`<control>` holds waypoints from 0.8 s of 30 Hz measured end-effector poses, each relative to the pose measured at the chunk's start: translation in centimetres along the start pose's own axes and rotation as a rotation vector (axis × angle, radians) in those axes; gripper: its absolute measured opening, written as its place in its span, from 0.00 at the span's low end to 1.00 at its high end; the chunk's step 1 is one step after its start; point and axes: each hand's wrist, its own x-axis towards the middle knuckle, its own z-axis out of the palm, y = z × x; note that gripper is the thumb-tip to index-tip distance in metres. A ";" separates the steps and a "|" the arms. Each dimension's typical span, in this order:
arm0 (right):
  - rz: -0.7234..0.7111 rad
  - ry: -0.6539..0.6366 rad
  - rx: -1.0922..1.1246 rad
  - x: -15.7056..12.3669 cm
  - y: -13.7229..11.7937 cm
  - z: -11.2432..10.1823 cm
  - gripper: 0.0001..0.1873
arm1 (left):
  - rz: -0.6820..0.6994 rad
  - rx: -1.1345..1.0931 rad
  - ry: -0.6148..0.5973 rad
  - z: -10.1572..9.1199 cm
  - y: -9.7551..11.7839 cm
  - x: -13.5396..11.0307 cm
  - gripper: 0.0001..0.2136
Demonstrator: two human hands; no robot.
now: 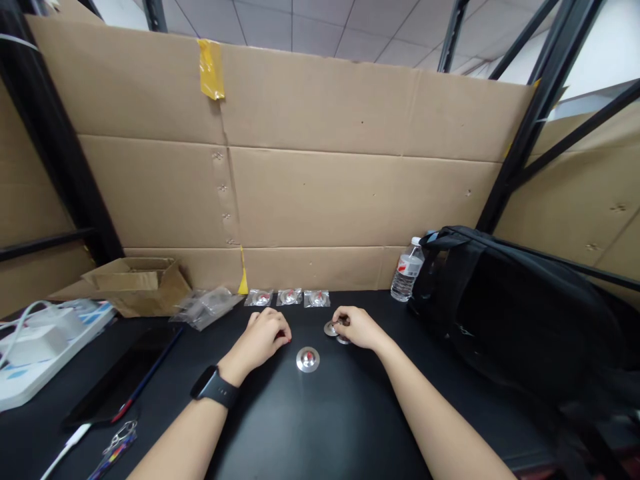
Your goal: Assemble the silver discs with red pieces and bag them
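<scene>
My left hand [265, 337], with a black watch on its wrist, hovers over or rests on the black table with its fingers curled together. A small red spot shows at its fingertips, too small to name. To its right lies a round silver metal disc [308, 359] with a raised centre and a red piece on it. My right hand [357, 328] pinches at a shiny metal disc [330, 329]. Another metal disc [343, 340] sits partly hidden under those fingers. Behind the hands, a row of clear packets [317, 299] holds similar discs with red pieces.
An open cardboard box [140, 287] and crumpled clear plastic bags [207, 307] stand back left. Further left are a white power strip [55, 353] and a dark tablet [125, 373]. A water bottle [407, 270] and black backpack [520, 313] are right. A cardboard wall [320, 200] closes the back.
</scene>
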 end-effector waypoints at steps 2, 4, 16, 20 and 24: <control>0.046 0.018 0.065 0.3 0.6 0.3 0.07 | 0.001 -0.001 0.005 0.2 0.0 0.0 0.06; 0.092 0.048 0.110 0.7 1.2 0.6 0.11 | 0.002 -0.004 0.012 0.4 0.1 -0.1 0.05; -0.042 0.232 0.544 0.5 -1.7 1.1 0.15 | -0.063 -0.299 0.261 -0.4 3.2 0.6 0.05; -0.149 0.199 0.763 -0.9 -5.0 1.9 0.18 | -0.099 -0.457 0.324 -0.2 3.3 0.6 0.08; -0.238 0.178 0.816 -1.9 -6.7 2.7 0.16 | -0.082 -0.496 0.338 -0.1 3.9 0.7 0.08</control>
